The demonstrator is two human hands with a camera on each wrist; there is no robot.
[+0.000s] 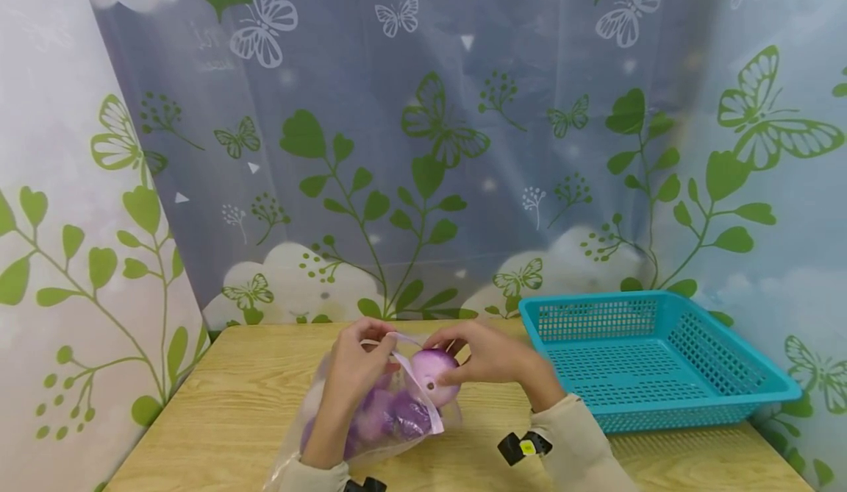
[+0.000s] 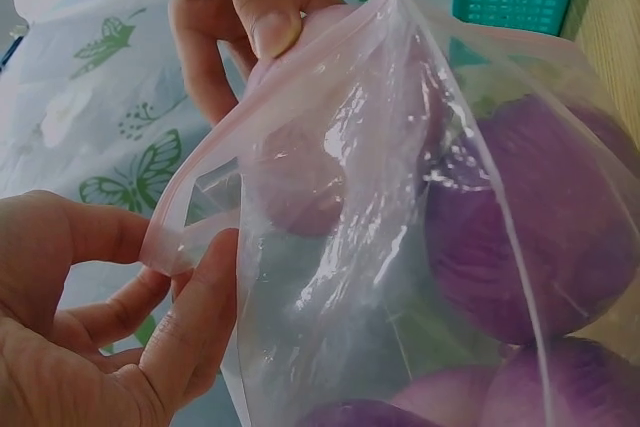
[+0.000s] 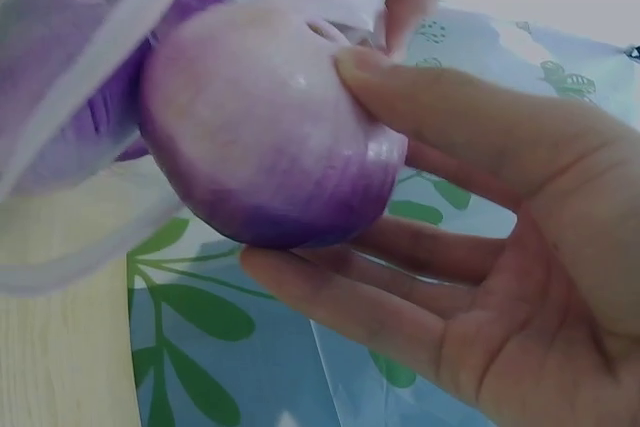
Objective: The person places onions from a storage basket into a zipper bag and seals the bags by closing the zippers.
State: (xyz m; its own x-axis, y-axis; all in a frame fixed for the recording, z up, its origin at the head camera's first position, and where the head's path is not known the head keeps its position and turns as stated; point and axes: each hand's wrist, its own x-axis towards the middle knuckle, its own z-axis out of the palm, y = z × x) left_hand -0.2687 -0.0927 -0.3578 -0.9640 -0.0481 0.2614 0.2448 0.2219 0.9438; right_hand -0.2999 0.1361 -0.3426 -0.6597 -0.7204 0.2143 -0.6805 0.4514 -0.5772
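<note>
A clear zip-top bag (image 1: 433, 420) with a pale pink rim stands on the table, several purple onions (image 1: 404, 412) inside it. My left hand (image 1: 357, 367) pinches the bag's rim between thumb and fingers; the left wrist view shows that rim (image 2: 165, 237) pulled aside, with the mouth spread. At the mouth, my right hand (image 1: 490, 356) grips one purple and whitish onion (image 3: 265, 127), thumb on one side and fingers on the other. In the head view this onion lies partly behind the near edge of the bag.
A teal plastic basket (image 1: 675, 407) with perforated walls stands on the right of the wooden table (image 1: 218, 396). Behind the table hangs a curtain (image 1: 370, 183) printed with leaves and butterflies.
</note>
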